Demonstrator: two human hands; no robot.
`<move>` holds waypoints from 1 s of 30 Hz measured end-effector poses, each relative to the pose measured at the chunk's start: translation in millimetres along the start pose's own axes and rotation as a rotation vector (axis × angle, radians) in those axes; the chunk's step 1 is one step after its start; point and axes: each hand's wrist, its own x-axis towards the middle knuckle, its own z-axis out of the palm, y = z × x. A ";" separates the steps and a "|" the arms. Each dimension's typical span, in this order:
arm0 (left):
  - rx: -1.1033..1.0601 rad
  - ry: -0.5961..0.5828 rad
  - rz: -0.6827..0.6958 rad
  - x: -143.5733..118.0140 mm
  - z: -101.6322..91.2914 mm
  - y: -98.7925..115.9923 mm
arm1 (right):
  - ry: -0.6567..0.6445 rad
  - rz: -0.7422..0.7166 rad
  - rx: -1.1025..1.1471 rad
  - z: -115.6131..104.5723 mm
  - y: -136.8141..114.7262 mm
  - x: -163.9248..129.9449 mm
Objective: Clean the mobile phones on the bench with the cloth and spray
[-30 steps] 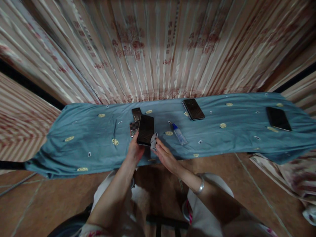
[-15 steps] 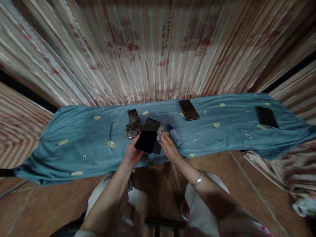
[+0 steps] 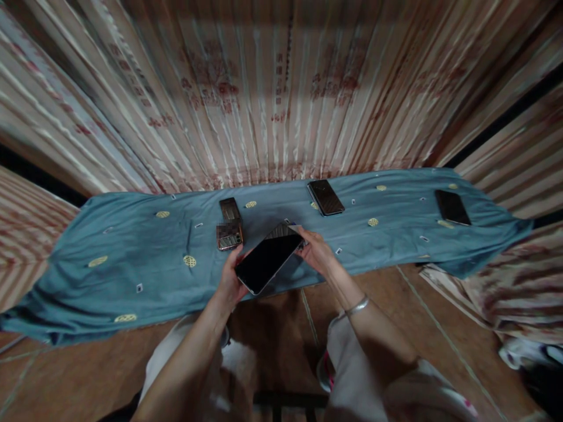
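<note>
Phone (image 3: 269, 265): lying almost flat now with its dark screen facing up, where a second ago it was standing nearly upright; it is hovering over the near edge of the blue cloth (image 3: 132, 275).
Look: black glass, thin pale rim, one far corner catching a striped reflection.
Left hand (image 3: 229, 280): gripping the phone's near left corner, fingers curled under it.
Right hand (image 3: 317, 253): closing on the phone's far right end; the small white wipe it was pinching earlier is hardly showing, so I cannot tell whether it is still holding it.
Bottle: the small blue-capped one seen beside the hand before is now hidden behind the hand.
Behind: two small phones (image 3: 229, 221) are lying just left of it, another phone (image 3: 326, 197) farther back, one more (image 3: 453, 206) well apart at the right end.
</note>
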 end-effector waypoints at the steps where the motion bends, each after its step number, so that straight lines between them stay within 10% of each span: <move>1: 0.007 -0.027 -0.018 -0.4 0.0 0.7 | -0.005 0.020 -0.002 -1.5 -3.0 -1.5; 21: -0.169 -0.287 0.187 -1.9 6.4 15.8 | 0.046 0.020 0.260 15.9 3.9 -5.5; 30: -0.347 -0.230 0.323 5.0 13.1 23.0 | 0.040 0.130 0.380 37.9 25.6 -1.0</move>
